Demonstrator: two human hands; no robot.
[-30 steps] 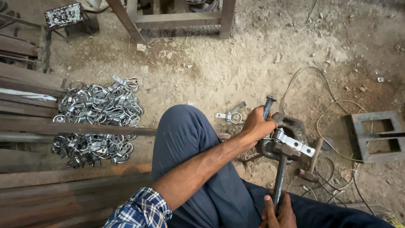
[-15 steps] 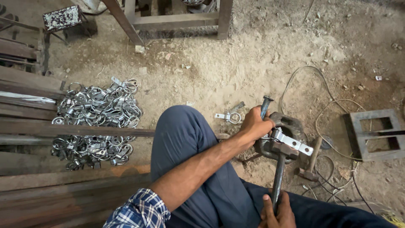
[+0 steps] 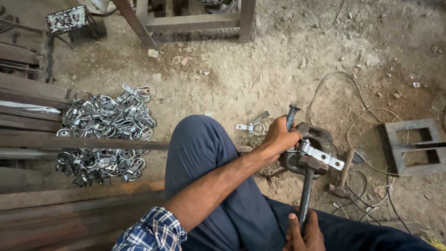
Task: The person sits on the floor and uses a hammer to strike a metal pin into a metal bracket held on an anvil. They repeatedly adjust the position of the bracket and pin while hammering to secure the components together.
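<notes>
Hammer (image 3: 306, 186) in the right hand (image 3: 303, 232), whose grip is closed around the lower end of the long handle; its head rests on a shiny metal bracket (image 3: 320, 155) lying across a dark iron block (image 3: 320, 137) on the dirt floor (image 3: 260, 69). Left hand (image 3: 278, 137) has its grip wrapped around an upright steel rod (image 3: 291, 116) just beside the bracket. A second hammer (image 3: 341, 179) lies right of the block. One loose ring clamp (image 3: 251, 128) lies near the knee, and a heap of clamps (image 3: 104, 135) sits well apart to the left.

No packages, labels, signs or screens appear anywhere on this workshop floor.
</notes>
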